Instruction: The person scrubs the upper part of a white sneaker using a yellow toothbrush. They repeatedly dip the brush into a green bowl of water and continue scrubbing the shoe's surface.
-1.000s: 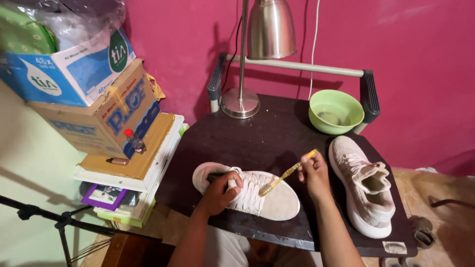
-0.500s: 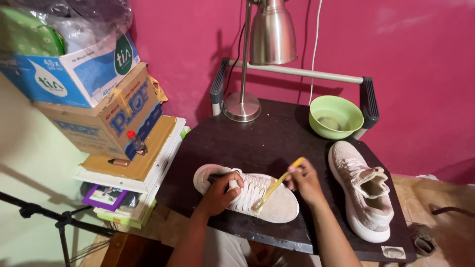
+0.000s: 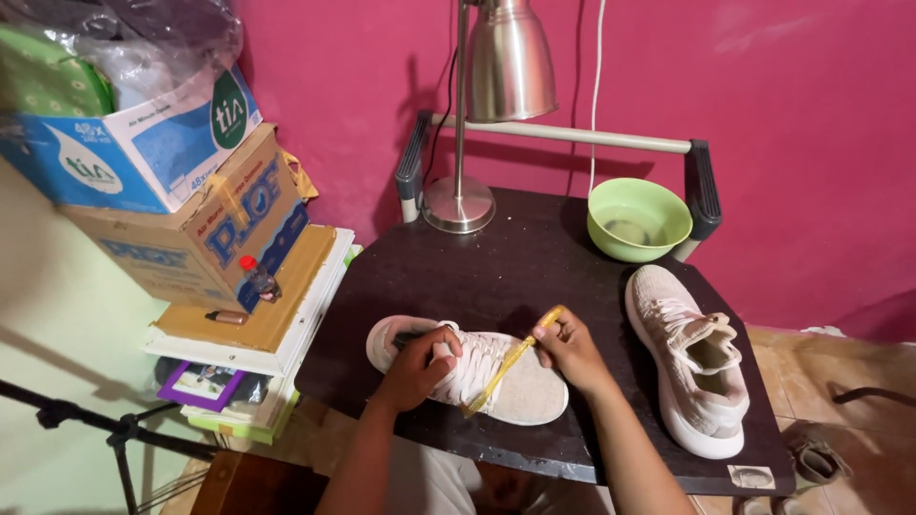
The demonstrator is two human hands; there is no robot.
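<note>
A pale sneaker (image 3: 520, 386) lies on its side on the dark table (image 3: 496, 267), near the front edge. My left hand (image 3: 418, 367) presses down on its middle and grips it. My right hand (image 3: 565, 348) holds a yellow toothbrush (image 3: 510, 362) slanting down, its head against the laces near the toe. A second matching sneaker (image 3: 692, 358) stands upright to the right, apart from both hands.
A green bowl (image 3: 639, 217) holding water sits at the back right, a metal desk lamp (image 3: 472, 195) at the back. Stacked cardboard boxes (image 3: 191, 205), a small red-capped bottle (image 3: 258, 278) and books stand left of the table. A black tripod (image 3: 86, 420) is at lower left.
My right hand has moved left and down, bringing the toothbrush from a raised flat angle onto the sneaker's upper. My left hand stays on the shoe.
</note>
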